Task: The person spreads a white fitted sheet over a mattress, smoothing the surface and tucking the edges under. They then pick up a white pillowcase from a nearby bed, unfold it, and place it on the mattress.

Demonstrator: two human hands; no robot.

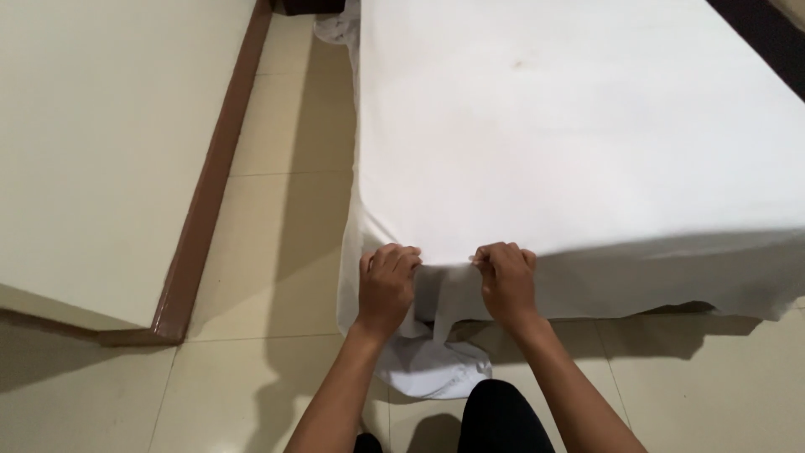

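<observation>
- The plain white cotton bed sheet [579,126] lies spread over the bed, filling the picture from about 11 o'clock to 3 o'clock; its near edge runs left to right just past the knuckles.
- The left hand [387,287] is clenched on the sheet's hanging edge near the bed's corner, fingers curled over the fold.
- The right hand [506,281] is likewise clenched on the same edge, just beside the left, with a short taut stretch of cloth between the two.
- From the hands, the bulk of the sheet lies toward 12 and 1 o'clock; its long axis seems to run away from the person, toward 12 o'clock.
- The left hand is nearer the corner, where the cloth drops to a loose bunch of white fabric [432,369] on the floor at 6 o'clock.
- The glossy cream tiled floor [260,252] shows at 9 o'clock, bordered by a cream wall with a brown skirting board [205,197].
</observation>
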